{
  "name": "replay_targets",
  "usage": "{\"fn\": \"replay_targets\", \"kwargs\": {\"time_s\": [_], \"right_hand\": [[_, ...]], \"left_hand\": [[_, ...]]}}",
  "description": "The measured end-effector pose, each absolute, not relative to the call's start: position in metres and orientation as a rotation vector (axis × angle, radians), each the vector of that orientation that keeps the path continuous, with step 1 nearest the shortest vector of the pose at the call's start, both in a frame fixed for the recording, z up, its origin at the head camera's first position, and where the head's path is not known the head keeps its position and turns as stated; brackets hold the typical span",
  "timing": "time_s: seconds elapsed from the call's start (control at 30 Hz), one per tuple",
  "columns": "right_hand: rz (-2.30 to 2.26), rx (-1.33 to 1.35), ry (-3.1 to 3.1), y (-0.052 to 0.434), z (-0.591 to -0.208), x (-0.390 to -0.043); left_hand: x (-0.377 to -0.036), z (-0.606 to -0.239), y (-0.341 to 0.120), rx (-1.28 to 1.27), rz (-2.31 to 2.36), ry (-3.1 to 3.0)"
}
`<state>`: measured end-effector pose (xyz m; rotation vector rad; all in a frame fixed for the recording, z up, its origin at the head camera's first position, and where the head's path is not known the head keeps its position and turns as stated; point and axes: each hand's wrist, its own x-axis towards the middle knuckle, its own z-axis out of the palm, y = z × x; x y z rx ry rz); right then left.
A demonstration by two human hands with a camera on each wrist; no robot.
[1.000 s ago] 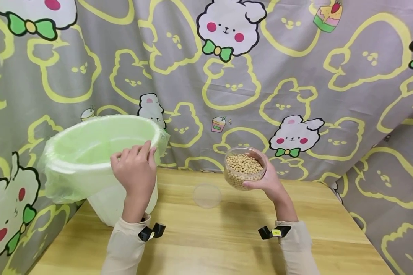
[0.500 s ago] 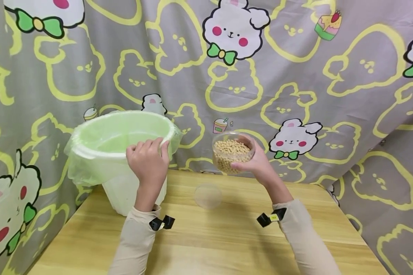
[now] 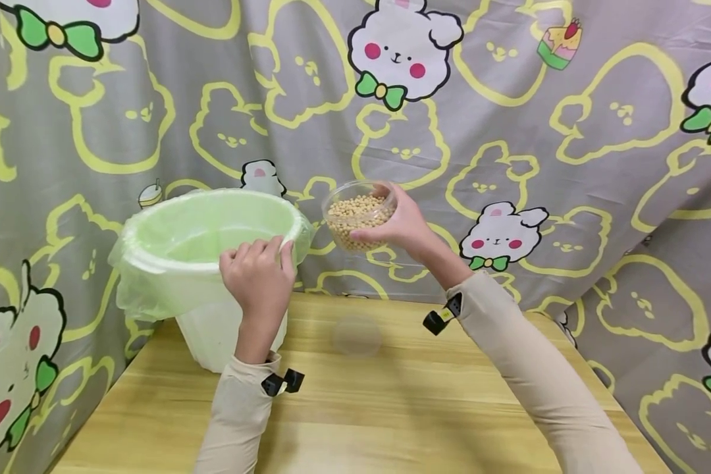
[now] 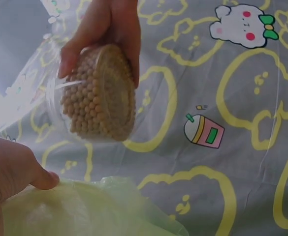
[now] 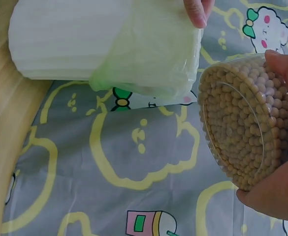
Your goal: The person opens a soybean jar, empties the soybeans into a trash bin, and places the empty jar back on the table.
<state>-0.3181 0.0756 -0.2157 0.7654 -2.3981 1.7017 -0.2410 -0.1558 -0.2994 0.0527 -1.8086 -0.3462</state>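
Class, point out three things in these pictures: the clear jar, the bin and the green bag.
Clear jar (image 5: 235,129): right wrist view, on its round base.
Bin (image 3: 222,322): head view, on its white outer wall.
Green bag (image 3: 148,295): head view, on the part hanging outside the rim.

A narrow open gap separates the bin from the clear tub in the right hand. The left hand blocks the bin's near right rim; its mouth is open from above. The patterned curtain bars the back. Between the sleeves, a passage opens over the wooden table.
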Motion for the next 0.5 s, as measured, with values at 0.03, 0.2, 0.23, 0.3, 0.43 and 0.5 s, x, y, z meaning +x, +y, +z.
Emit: {"fn": "replay_targets", "kwargs": {"time_s": [0.03, 0.2, 0.23, 0.3, 0.43, 0.5], "right_hand": [[1.688, 0.768, -2.402, 0.073, -0.214, -0.32], [1.55, 0.796, -2.456, 0.061, -0.208, -0.329], [1.507, 0.805, -2.467, 0.059, -0.207, -0.329], [1.431, 0.816, -2.489, 0.055, -0.205, -0.332], [1.324, 0.842, -2.509, 0.048, -0.2, -0.337], [1.285, 0.858, -2.516, 0.044, -0.197, -0.34]], "left_hand": [[-0.241, -0.299, -0.155, 0.052, -0.345, -1.811], [-0.241, -0.299, -0.155, 0.049, -0.343, -1.833], [-0.241, -0.299, -0.155, 0.05, -0.342, -1.836], [-0.241, -0.299, -0.155, 0.048, -0.342, -1.834], [-0.241, -0.299, -0.155, 0.047, -0.346, -1.823], [-0.241, -0.299, -0.156, 0.047, -0.346, -1.821]]}}
